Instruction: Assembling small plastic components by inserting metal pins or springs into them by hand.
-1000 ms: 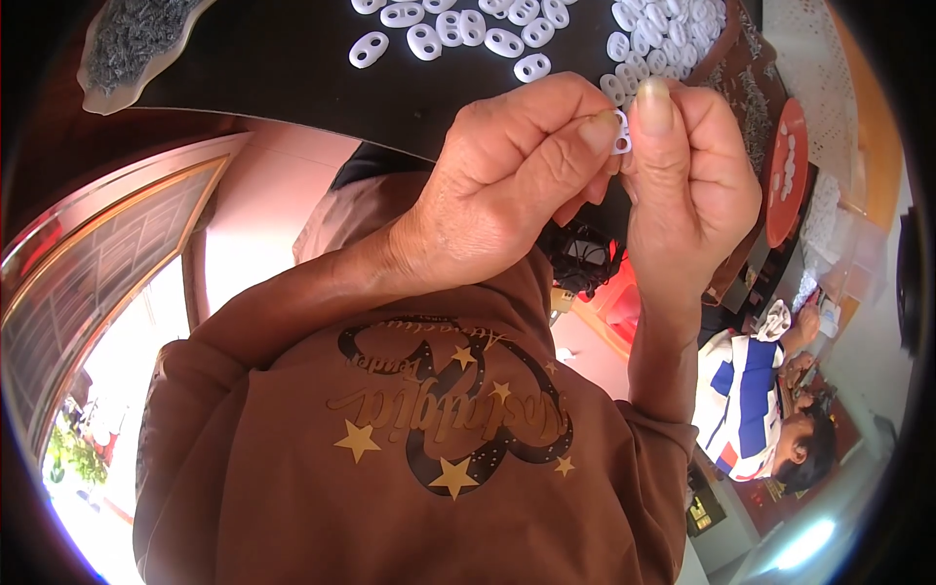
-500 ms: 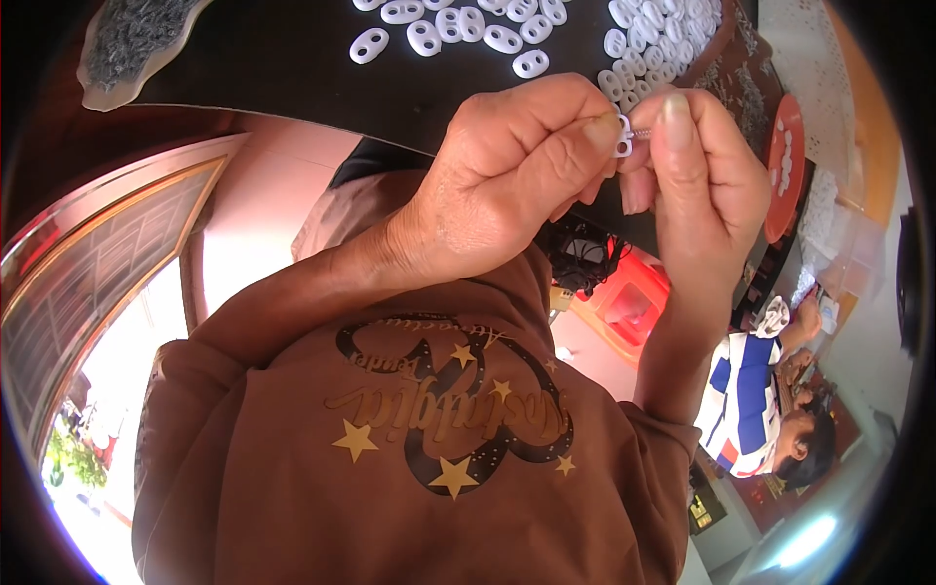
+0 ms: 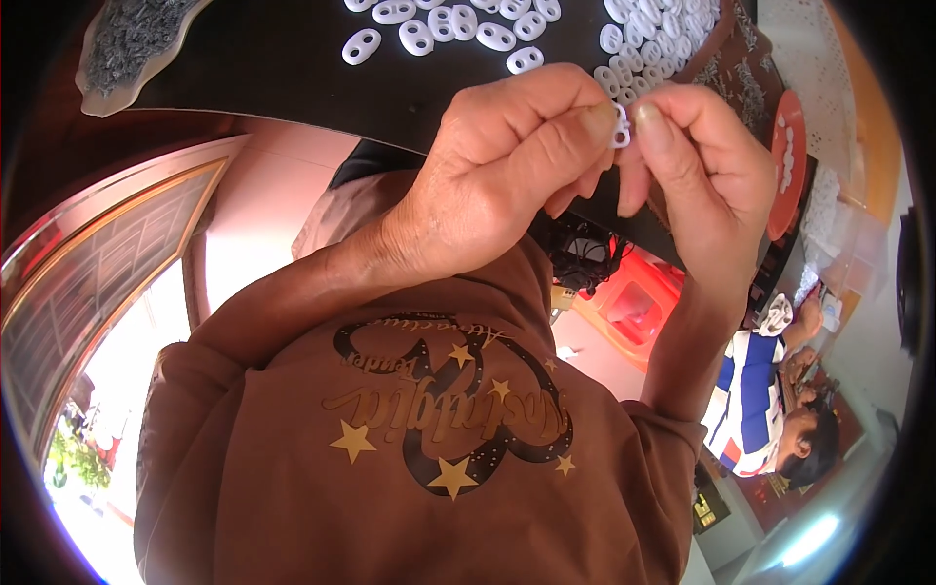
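Observation:
My left hand (image 3: 507, 171) is closed, pinching a small white two-hole cord lock (image 3: 621, 127) between thumb and forefinger. Close against its right side are the thumb and forefinger of my right hand (image 3: 710, 171), pressed together. Whatever lies between those right fingertips is hidden. Beyond my hands, several loose white cord locks (image 3: 416, 38) lie on the dark table (image 3: 263, 73). A denser heap of white pieces (image 3: 663, 29) sits to their right.
A pale tray (image 3: 97, 102) at the far left holds a heap of small grey metal springs (image 3: 136, 44). On the right are a red oval plate (image 3: 788, 161) with white bits and a person in a striped top (image 3: 751, 400). A red stool (image 3: 629, 317) stands below the table.
My right fingertips have moved left, up against the cord lock. The thin spring that stuck out between them and the piece no longer shows. Both hands have risen slightly.

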Demonstrator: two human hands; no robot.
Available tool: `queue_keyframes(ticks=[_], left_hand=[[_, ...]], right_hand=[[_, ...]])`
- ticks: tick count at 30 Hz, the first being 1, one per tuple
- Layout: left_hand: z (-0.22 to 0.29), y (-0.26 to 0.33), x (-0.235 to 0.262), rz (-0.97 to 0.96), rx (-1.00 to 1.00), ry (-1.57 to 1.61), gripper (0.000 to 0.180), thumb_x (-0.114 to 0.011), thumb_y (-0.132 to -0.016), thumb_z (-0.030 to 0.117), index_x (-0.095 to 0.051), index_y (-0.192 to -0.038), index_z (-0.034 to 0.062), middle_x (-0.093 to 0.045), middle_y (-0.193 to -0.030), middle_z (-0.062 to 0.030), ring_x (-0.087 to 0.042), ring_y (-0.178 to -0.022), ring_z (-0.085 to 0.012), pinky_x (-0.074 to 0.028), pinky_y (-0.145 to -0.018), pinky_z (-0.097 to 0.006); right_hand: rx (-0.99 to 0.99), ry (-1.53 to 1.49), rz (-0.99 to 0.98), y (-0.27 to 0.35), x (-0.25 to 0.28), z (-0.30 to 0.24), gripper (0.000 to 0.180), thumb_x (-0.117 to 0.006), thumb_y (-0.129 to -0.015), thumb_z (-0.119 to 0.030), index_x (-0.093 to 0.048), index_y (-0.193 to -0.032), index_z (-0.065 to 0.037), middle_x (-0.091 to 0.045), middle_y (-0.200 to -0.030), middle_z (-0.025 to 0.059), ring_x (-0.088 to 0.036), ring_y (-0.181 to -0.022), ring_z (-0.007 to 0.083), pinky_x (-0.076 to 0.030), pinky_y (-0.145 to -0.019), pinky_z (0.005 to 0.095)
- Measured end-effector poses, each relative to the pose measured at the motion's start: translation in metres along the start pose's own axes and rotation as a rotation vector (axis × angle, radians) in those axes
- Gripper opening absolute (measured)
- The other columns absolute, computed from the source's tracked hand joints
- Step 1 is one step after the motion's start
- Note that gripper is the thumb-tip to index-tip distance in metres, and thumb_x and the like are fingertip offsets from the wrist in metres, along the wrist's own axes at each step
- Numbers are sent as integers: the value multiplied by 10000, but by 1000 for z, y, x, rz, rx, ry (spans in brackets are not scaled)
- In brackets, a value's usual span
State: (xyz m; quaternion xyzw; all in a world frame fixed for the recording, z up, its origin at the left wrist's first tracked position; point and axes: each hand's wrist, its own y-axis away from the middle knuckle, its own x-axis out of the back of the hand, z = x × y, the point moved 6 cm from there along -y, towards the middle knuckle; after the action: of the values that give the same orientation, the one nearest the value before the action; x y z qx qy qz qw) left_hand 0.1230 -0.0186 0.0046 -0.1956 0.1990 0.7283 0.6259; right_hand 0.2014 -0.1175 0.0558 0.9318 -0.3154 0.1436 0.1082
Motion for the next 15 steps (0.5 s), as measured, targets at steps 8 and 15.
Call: queue_keyframes(ticks=[8,15], left_hand=[[0,-3,10,78,-117,186,194,-423,-978,160,-526,-952,-3,-551,-778,-112,-509,-591,-162,-423,-529,-263],[14,1,13,123,-150,128,181,-405,-970,154,-500,-931,6,-524,-811,-144,-490,-645,-193,-416,-533,-285]], right_hand=[[69,119,196,-4,27,9,195,-515,-950,-110,-601,-1054,31,-647,-906,77,-586,-712,82,-464,-622,199],[-15,425,479,43,97,10,187,-511,-948,-100,-607,-1045,28,-637,-869,44,-517,-640,63,-423,-574,191]])
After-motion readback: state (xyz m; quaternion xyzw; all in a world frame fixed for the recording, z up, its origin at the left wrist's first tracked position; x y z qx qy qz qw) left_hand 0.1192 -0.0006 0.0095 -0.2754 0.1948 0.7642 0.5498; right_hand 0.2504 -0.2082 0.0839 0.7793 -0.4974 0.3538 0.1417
